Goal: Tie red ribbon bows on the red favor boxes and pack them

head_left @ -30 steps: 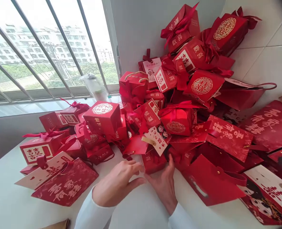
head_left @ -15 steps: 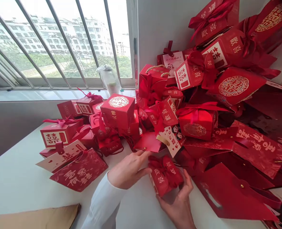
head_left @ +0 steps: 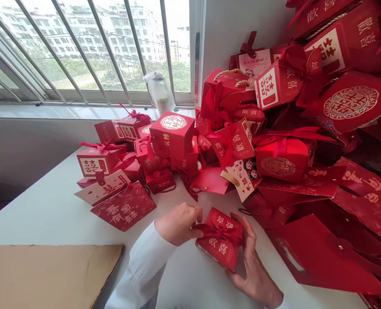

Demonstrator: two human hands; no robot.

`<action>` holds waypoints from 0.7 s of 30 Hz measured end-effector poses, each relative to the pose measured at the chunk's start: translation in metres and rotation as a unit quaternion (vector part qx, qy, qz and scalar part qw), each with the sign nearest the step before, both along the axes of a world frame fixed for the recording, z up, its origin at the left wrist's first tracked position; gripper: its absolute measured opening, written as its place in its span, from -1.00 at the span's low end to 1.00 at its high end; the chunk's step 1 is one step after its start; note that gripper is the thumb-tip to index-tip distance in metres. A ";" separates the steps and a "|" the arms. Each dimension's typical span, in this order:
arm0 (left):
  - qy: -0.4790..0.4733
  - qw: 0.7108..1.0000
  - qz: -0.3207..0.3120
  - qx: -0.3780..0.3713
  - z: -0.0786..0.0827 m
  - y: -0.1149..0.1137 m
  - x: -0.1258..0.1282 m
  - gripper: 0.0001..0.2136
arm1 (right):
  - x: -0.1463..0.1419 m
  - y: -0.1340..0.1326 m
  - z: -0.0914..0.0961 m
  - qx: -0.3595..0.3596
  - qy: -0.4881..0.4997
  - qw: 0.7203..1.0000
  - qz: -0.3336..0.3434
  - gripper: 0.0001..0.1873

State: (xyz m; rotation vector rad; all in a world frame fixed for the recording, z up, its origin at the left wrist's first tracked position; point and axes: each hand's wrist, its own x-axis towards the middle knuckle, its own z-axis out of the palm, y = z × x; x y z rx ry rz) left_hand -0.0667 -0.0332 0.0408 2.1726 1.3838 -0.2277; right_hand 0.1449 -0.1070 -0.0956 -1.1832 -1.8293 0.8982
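Observation:
A small red gift box [head_left: 226, 257] with gold characters sits on the white table in front of me. A dark red ribbon [head_left: 221, 233] is tied in a bow across its top. My left hand [head_left: 179, 224] is closed at the box's left side, with thumb and finger pinching a loop or end of the ribbon. Around the right side of the box, my right hand [head_left: 254, 268] grips it, fingers along the far right edge and thumb at the near corner. The undersides of the box are hidden.
Many red gift boxes [head_left: 172, 135] and red bags [head_left: 124, 208] are heaped behind and to the right. A flat red bag [head_left: 319, 253] lies close on my right. Brown cardboard [head_left: 48, 274] covers the near left. Behind is a barred window [head_left: 122, 47] with a plastic-wrapped item [head_left: 160, 92] on its sill.
The box has turned between my hands, so its bow now faces up more plainly. My left hand has moved from its far left corner onto the ribbon. The view has shifted to the left.

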 end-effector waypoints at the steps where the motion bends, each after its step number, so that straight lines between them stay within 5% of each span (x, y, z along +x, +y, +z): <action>1: -0.001 1.000 0.005 0.002 0.000 -0.001 -0.001 -0.91 | 0.000 0.000 0.002 -0.004 0.003 1.000 0.005 0.07; 6: -0.005 1.000 -0.010 0.021 -0.003 -0.002 0.002 -0.95 | 0.004 -0.001 0.010 -0.008 0.035 0.999 -0.019 0.06; 12: -0.016 0.998 -0.039 0.052 -0.006 0.004 0.004 -0.83 | 0.007 0.003 0.025 0.075 -0.058 0.983 -0.155 -0.58; 21: -0.079 0.988 -0.001 0.136 -0.006 0.006 0.007 -0.89 | -0.004 0.006 0.044 0.158 -0.114 0.961 -0.197 -0.85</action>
